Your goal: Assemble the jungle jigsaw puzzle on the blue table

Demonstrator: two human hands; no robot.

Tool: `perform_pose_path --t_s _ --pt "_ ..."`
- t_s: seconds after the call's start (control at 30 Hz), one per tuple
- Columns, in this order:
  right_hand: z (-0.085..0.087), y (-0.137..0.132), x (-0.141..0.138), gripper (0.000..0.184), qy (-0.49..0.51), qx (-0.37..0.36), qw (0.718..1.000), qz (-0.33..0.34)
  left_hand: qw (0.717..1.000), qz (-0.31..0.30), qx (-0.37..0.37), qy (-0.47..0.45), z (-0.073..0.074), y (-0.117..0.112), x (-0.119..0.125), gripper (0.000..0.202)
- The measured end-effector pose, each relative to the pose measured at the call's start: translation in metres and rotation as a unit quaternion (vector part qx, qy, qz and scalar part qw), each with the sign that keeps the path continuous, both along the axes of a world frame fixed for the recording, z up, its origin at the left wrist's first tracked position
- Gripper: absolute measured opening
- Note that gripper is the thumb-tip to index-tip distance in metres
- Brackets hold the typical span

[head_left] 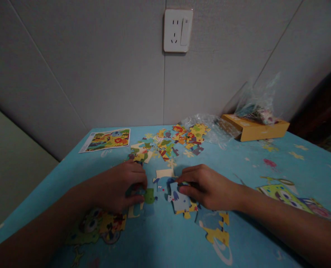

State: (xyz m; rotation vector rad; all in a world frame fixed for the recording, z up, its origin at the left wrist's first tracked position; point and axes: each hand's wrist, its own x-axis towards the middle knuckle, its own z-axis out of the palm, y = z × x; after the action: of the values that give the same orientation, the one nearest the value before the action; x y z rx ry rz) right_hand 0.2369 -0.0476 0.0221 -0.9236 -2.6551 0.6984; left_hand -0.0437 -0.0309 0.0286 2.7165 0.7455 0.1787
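Observation:
My right hand [203, 185] is closed, thumb and fingers pinching a pale blue-grey puzzle piece [180, 201] with yellow along its bottom edge. Just left of that piece, a blue puzzle piece with a small animal face [162, 184] lies on the table. The fingers of my left hand [123, 186] curl round a green puzzle piece [149, 196], partly hidden by the thumb and fingers. Under and beside this hand lie a cream piece [134, 211] and orange-yellow pieces [115, 222]. Larger blue and yellow pieces [214, 221] rest below my right wrist.
A blue cartoon-print tablecloth [165, 245] covers the table. Several loose puzzle pieces [168, 143] are heaped at the back. A picture card [108, 140] lies back left. Crumpled clear plastic [214, 128] and a yellow box [263, 130] with a plastic bag [257, 106] stand back right, near the wall socket [178, 30].

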Motion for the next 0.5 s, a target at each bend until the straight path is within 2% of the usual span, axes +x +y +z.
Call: perform_pose_path --t_s 0.27,0.37,0.5 --pt "0.000 0.000 0.001 0.018 -0.002 0.002 1.000 0.003 0.997 -0.044 -0.056 -0.035 -0.006 -0.010 0.006 0.007" --pt "0.003 0.003 0.004 0.021 0.028 0.006 1.000 -0.013 0.996 -0.033 -0.018 -0.078 -0.010 -0.008 0.008 0.009" --pt "0.005 0.007 0.008 0.023 0.072 0.006 0.994 -0.084 0.992 0.012 0.058 -0.114 -0.013 0.001 0.007 0.016"
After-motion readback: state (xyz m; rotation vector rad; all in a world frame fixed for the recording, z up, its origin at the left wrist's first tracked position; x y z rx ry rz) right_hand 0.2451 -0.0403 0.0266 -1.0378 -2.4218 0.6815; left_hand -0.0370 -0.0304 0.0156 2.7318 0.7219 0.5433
